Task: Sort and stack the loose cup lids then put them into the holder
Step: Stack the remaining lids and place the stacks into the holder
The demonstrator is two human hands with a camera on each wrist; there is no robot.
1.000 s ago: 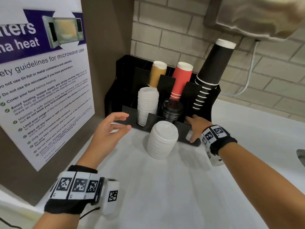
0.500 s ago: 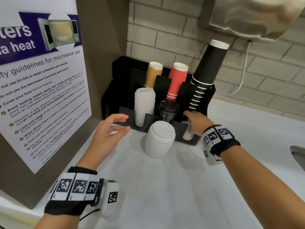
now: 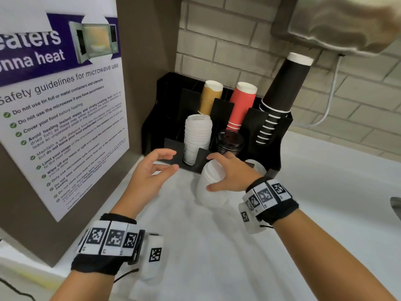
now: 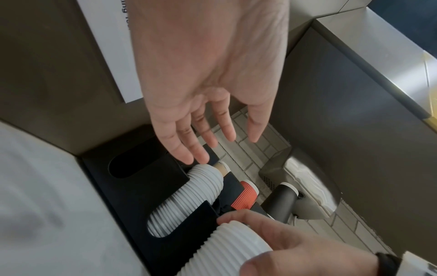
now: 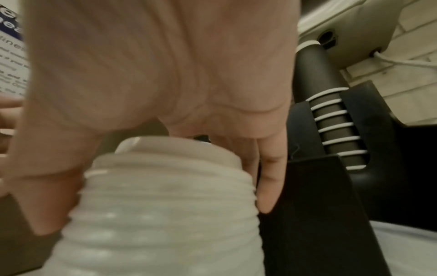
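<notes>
A stack of white cup lids (image 3: 209, 190) (image 4: 227, 248) (image 5: 163, 214) stands on the counter in front of the black holder (image 3: 171, 146) (image 4: 132, 196). My right hand (image 3: 227, 174) (image 5: 165, 93) grips the top of this stack from above, thumb on one side and fingers on the other. My left hand (image 3: 152, 170) (image 4: 208, 104) hovers open just left of it, holding nothing. In the holder stand a taller white lid stack (image 3: 197, 137) (image 4: 189, 199) and a short stack of black lids (image 3: 230, 142).
Tan cups (image 3: 210, 96), red cups (image 3: 240, 105) and black cups (image 3: 280, 94) lean in the holder's rear slots. The holder's leftmost front slot (image 4: 132, 164) is empty. A microwave poster (image 3: 60, 105) covers the left wall. A dispenser (image 3: 338, 22) overhangs.
My right hand left the holder's right end and came left onto the loose white lid stack, closing round its top. The left hand stayed open beside it.
</notes>
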